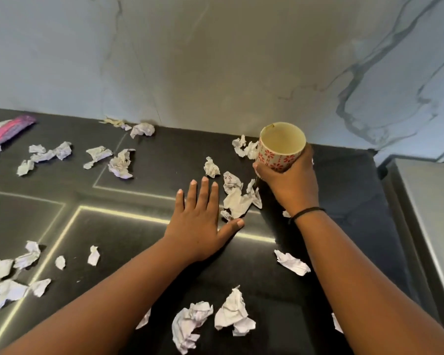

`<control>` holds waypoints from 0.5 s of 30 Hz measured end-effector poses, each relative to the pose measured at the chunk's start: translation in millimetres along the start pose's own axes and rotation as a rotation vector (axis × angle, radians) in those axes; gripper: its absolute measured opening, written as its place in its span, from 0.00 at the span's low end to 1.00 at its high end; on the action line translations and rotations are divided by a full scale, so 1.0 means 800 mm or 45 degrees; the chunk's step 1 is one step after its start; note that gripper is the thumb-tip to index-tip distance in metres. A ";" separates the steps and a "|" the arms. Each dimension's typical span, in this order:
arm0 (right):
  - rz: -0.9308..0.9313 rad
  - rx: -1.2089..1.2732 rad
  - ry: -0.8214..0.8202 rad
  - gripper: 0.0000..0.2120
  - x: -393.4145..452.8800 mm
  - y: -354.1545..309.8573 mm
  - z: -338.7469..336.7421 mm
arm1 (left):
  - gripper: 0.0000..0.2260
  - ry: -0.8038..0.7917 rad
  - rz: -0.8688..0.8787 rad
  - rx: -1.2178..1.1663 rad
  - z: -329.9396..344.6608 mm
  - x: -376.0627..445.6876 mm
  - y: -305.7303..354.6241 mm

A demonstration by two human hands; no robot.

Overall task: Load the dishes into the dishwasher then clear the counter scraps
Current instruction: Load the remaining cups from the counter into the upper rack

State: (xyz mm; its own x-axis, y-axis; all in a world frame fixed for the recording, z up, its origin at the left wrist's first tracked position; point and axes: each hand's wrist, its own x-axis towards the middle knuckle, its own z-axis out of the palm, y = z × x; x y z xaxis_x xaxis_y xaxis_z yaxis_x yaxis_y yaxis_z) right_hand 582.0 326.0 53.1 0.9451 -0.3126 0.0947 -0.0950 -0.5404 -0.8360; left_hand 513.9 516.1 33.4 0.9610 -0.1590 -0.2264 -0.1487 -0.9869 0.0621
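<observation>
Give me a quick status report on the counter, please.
Right hand grips the patterned cup. Left hand flat, open on the counter. Crumpled paper scraps lie scattered everywhere.

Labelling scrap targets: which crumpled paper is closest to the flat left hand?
The large crumpled paper just right of the left hand, between its thumb and fingers, almost touching the thumb tip. All others lie clearly apart.

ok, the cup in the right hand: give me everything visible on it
The cup is small and handleless, seemingly paper, white outside with red flower prints and a cream inside that looks empty. Its rim has a small nick at the back left. It tilts, mouth toward the camera, near the marble wall. The right hand grips its lower half, hiding the base, so whether it touches the dark counter is unclear.
</observation>
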 end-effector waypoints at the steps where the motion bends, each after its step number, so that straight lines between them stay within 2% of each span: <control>1: 0.002 0.012 0.007 0.45 0.005 0.002 0.004 | 0.44 0.006 -0.004 0.010 -0.001 -0.002 0.000; 5: -0.026 0.037 -0.020 0.43 0.008 -0.003 -0.004 | 0.45 0.007 -0.010 0.005 -0.003 -0.005 0.003; 8: -0.102 0.114 -0.082 0.42 -0.009 -0.016 -0.027 | 0.46 -0.085 -0.017 -0.039 -0.016 -0.002 0.000; 10: -0.141 0.172 -0.137 0.41 -0.029 -0.027 -0.046 | 0.43 -0.104 -0.005 -0.129 -0.038 -0.006 0.002; 13: -0.158 0.283 -0.238 0.39 -0.071 -0.048 -0.077 | 0.35 0.102 0.099 -0.442 -0.080 -0.030 0.015; 15: -0.149 0.374 -0.296 0.36 -0.108 -0.060 -0.099 | 0.35 0.095 0.172 -0.917 -0.106 -0.059 0.026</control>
State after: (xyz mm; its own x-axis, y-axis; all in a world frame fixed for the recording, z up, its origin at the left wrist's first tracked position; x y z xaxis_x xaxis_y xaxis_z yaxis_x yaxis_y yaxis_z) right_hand 480.5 317.1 127.8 0.9931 -0.0589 0.1017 0.0790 -0.3051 -0.9490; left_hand 485.6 505.5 127.8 0.9622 -0.2508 -0.1065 -0.1017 -0.6932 0.7135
